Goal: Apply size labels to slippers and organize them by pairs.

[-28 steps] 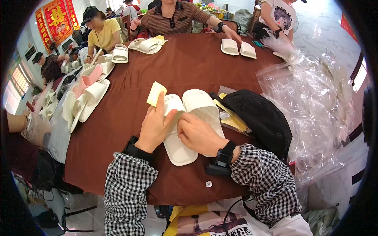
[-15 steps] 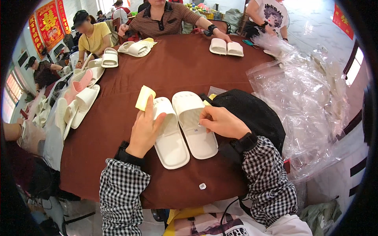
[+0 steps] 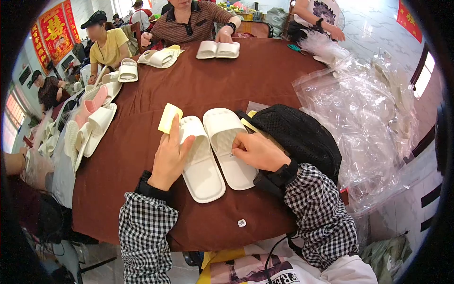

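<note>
Two white slide slippers lie side by side before me, toes pointing away: a left slipper (image 3: 204,177) and a right slipper (image 3: 240,173). My left hand (image 3: 168,156) rests beside the left slipper, its thumb near the strap. A small yellow slip of paper (image 3: 170,118) is held at its index finger; the other fingers are partly hidden. My right hand (image 3: 262,150) is curled over the right slipper's insole, fingertips pressed together near a small printed mark. Whatever those fingers may hold is hidden. Nearer me, a small white round sticker (image 3: 241,223) lies on the brown tablecloth (image 3: 156,222).
A black mesh bag (image 3: 298,137) sits right of the slippers. Clear plastic bags (image 3: 369,128) heap along the right side. White and pink slippers (image 3: 101,118) line the left edge. Across the table, a person (image 3: 189,23) touches a white slipper pair (image 3: 217,49).
My right fingertips have moved slightly left and now cover most of the insole mark. The person opposite has shifted the far slipper pair to the left.
</note>
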Demonstrator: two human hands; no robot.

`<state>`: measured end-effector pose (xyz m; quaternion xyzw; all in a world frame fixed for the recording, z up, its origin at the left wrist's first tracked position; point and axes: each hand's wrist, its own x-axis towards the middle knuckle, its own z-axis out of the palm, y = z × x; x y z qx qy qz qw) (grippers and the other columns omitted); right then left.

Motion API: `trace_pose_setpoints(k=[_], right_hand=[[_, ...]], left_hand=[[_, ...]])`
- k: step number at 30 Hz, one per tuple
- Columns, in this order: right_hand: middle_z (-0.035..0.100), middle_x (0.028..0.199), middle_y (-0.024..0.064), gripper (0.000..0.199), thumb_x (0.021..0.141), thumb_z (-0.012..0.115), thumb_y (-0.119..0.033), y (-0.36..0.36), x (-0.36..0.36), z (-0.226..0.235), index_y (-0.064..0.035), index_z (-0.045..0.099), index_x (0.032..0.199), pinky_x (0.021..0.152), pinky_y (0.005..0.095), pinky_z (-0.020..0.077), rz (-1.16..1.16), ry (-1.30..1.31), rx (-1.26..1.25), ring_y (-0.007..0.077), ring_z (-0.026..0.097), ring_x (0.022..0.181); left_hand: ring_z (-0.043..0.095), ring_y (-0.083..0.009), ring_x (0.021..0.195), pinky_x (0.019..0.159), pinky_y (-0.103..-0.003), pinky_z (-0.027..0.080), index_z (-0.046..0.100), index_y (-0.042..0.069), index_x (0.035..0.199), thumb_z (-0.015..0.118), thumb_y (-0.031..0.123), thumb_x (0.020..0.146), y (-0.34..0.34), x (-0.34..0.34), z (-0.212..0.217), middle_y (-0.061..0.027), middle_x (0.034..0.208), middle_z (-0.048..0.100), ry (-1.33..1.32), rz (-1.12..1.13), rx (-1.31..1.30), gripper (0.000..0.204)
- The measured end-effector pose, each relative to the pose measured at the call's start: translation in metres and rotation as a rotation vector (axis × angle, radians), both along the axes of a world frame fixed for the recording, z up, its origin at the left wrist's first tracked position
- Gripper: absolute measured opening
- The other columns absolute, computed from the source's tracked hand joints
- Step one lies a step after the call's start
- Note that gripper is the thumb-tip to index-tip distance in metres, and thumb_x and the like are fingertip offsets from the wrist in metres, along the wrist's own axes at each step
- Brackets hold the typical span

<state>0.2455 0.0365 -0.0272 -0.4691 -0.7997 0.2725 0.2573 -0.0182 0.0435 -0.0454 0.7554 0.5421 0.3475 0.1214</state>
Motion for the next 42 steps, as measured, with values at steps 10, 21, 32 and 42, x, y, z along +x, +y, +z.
trace_pose_setpoints(k=[10,21,32,42], right_hand=[[0.071,0.088,0.0213,0.021,0.086,0.061,-0.017,-0.0037,-0.0068,0.0088,0.0023,0.068,0.089,0.078,0.0440,0.0537,-0.052,-0.040,-0.036,0.0371,0.069,0.086],[0.070,0.082,0.0175,0.016,0.088,0.063,-0.015,-0.0035,-0.0060,0.0062,0.0007,0.065,0.093,0.070,0.0387,0.0522,-0.032,-0.087,0.013,0.0309,0.069,0.077],[0.070,0.083,0.0161,0.017,0.090,0.062,-0.017,-0.0017,-0.0089,0.0028,-0.0010,0.060,0.097,0.073,0.0435,0.0521,-0.077,-0.214,0.101,0.0346,0.068,0.082],[0.069,0.087,0.0168,0.016,0.091,0.060,-0.016,-0.0019,-0.0025,0.0077,-0.0028,0.055,0.098,0.073,0.0451,0.0499,0.007,-0.097,-0.010,0.0363,0.066,0.084]], left_hand=[[0.058,-0.0441,0.110,0.092,-0.047,0.049,0.026,0.003,0.154,0.054,0.044,0.100,0.0020,-0.0028,-0.0030,-0.0309,0.124,0.055,0.005,0.006,0.010,0.073],[0.058,-0.0434,0.111,0.092,-0.046,0.049,0.025,0.003,0.154,0.053,0.045,0.100,0.0008,-0.0015,-0.0008,-0.0305,0.124,0.056,0.025,0.010,0.000,0.074],[0.056,-0.0438,0.114,0.094,-0.047,0.048,0.027,0.003,0.154,0.054,0.044,0.100,0.0011,-0.0009,-0.0006,-0.0302,0.127,0.055,0.007,0.008,0.003,0.072],[0.056,-0.0430,0.116,0.095,-0.046,0.048,0.025,0.005,0.155,0.053,0.045,0.100,-0.0022,-0.0003,0.0038,-0.0299,0.128,0.054,0.011,0.026,-0.072,0.074]])
